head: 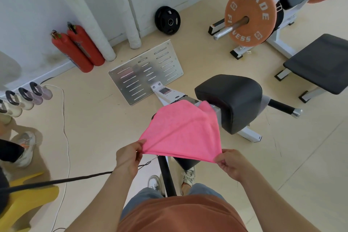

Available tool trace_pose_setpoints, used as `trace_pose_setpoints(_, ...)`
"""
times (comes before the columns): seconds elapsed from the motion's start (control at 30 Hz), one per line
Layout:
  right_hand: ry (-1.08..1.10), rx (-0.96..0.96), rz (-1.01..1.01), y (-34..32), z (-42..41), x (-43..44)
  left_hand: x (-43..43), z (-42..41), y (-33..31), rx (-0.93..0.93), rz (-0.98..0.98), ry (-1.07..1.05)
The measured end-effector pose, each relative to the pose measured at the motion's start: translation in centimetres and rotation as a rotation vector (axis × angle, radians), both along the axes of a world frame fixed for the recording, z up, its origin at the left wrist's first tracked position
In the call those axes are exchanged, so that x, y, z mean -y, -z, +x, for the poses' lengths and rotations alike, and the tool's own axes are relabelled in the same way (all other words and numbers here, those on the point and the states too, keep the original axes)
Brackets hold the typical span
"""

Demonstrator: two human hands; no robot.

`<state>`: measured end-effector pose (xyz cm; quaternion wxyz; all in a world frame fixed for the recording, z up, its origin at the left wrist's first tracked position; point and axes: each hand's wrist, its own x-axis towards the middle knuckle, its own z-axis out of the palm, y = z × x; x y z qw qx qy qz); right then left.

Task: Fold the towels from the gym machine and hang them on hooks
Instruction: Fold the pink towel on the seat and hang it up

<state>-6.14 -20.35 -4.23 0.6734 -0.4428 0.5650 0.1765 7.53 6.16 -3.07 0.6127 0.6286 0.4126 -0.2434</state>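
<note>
Two hands pinching pink towel (180,133) corners, left hand (130,156), right hand (232,164)

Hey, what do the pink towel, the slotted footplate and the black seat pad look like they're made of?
The towel looks like soft microfibre or terry cloth: matte, fuzzy, draping in folds. The footplate is bare metal, perhaps aluminium or steel: silvery brushed sheen, cut slots. The seat pad seems foam under a vinyl or leather-like cover: smooth black, dull shine, rounded edges.
</note>
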Motion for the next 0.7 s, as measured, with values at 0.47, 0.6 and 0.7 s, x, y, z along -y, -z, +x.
trace_pose_setpoints(0.47, -0.043, -0.052, 0.005, -1.0, -4.0, -3.9, -1.5, -0.7, -1.0, 0.06, -0.071, 0.218)
trace_pose_setpoints(0.6, -0.118, -0.062, -0.003, -1.7, -5.1, -4.9, -2.1, -0.7, -0.4, 0.081, 0.079, 0.303)
trace_pose_setpoints(0.7, -0.135, -0.092, -0.006, -2.0, -6.3, -5.8, -3.3, -1.0, 0.1, 0.016, 0.161, 0.359)
